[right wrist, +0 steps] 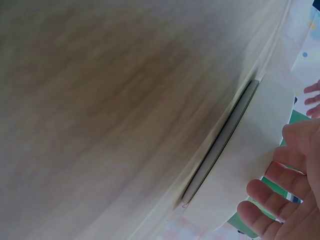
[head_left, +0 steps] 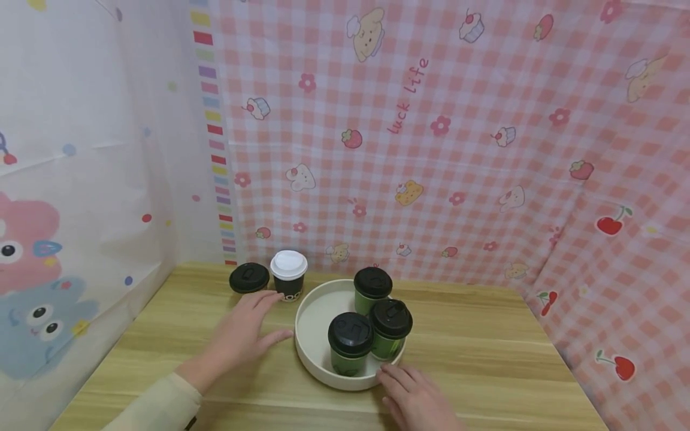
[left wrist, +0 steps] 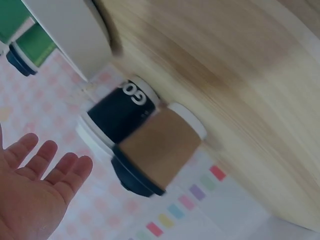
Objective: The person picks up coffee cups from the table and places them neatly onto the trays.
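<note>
A round white tray [head_left: 318, 371] lies on the table with three green paper cups with black lids in it: a front cup [head_left: 349, 347], a right cup [head_left: 389, 329] and a back cup [head_left: 372, 290]. My right hand [head_left: 415, 398] is at the tray's front right, its loosely bent fingertips at the rim. To the tray's left, my left hand [head_left: 245, 332] reaches out with fingers extended and nothing in its grasp. Beyond it stand a brown paper cup [left wrist: 161, 145] with a black lid and a black paper cup [head_left: 289, 284] with a white lid, side by side.
The wooden table [head_left: 474, 359] reaches back to a pink checked cloth [head_left: 409, 149] hung behind it. A white patterned cloth [head_left: 97, 179] borders the left side. Table surface shows to the right of the tray.
</note>
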A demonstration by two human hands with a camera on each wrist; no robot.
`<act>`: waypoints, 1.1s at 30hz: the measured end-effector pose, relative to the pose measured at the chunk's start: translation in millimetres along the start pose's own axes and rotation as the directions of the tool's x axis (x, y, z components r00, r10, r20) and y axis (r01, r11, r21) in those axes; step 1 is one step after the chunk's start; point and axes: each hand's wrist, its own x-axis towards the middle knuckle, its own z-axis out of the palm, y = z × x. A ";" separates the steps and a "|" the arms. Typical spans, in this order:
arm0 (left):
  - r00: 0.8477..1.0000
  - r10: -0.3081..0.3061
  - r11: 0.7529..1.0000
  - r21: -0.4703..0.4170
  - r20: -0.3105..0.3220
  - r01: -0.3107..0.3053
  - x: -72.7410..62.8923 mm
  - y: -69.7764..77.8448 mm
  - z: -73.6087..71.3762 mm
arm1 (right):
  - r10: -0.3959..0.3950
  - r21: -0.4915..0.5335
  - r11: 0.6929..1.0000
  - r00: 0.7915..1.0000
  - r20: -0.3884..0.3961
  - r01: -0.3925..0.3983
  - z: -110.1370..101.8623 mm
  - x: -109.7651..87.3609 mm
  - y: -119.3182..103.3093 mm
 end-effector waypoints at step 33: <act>0.967 -0.239 0.971 0.051 0.086 0.235 30.9 -63.2 -20.0 | 0.041 -0.038 0.998 0.995 -0.093 -0.044 8.1 -3.5 36.9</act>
